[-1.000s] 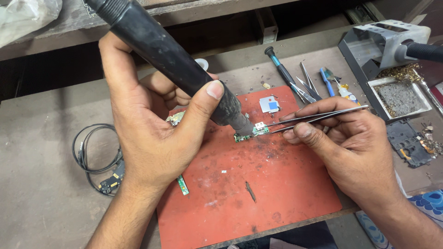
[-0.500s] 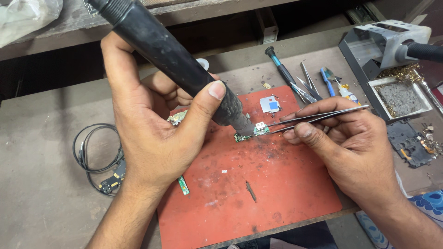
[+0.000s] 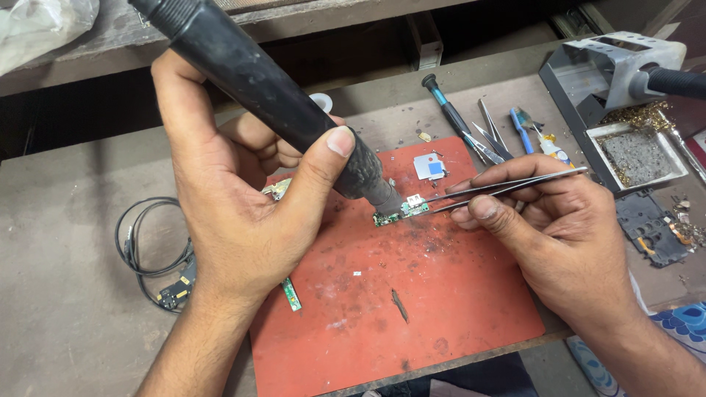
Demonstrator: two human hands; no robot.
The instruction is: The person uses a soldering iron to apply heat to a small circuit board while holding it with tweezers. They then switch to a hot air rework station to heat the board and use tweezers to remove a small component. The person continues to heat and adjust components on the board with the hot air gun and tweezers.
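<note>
Hands unmoved: left hand (image 3: 235, 213) grips hot-air wand (image 3: 279, 103), right hand (image 3: 559, 235) pinches tweezers (image 3: 507, 187) at circuit board (image 3: 401, 212)

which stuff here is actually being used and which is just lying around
In use: left hand gripping black hot-air wand; right hand pinching steel tweezers; small green circuit board; red work mat.

Lying about: black coiled cable; blue-tipped screwdriver; grey tool stand.

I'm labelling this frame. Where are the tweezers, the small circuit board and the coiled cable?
tweezers (image 3: 507, 184), head view, middle of the arms
small circuit board (image 3: 401, 212), head view, green middle
coiled cable (image 3: 140, 246), head view, black loop
</note>
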